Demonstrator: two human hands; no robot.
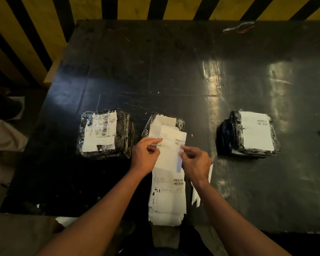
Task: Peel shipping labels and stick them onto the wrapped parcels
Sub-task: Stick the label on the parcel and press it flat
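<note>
Label sheet point(171, 145) pinched at its left edge by left hand point(145, 157) and at its right edge by right hand point(197, 163), above middle parcel point(164, 124). Label stack point(167, 198) at near table edge point(174, 71); left parcel point(104, 133), right parcel point(249, 133) flanking, well apart.

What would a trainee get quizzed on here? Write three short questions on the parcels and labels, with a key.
1. How many wrapped parcels lie on the black table?
2. True or false: the right parcel bears one clean white label.
3. What do both hands hold? A) tape roll B) shipping label C) scissors

Key:
1. Three: the left parcel, the middle parcel and the right one.
2. True.
3. B: the left hand and right hand pinch the shipping label above the label stack.
</note>
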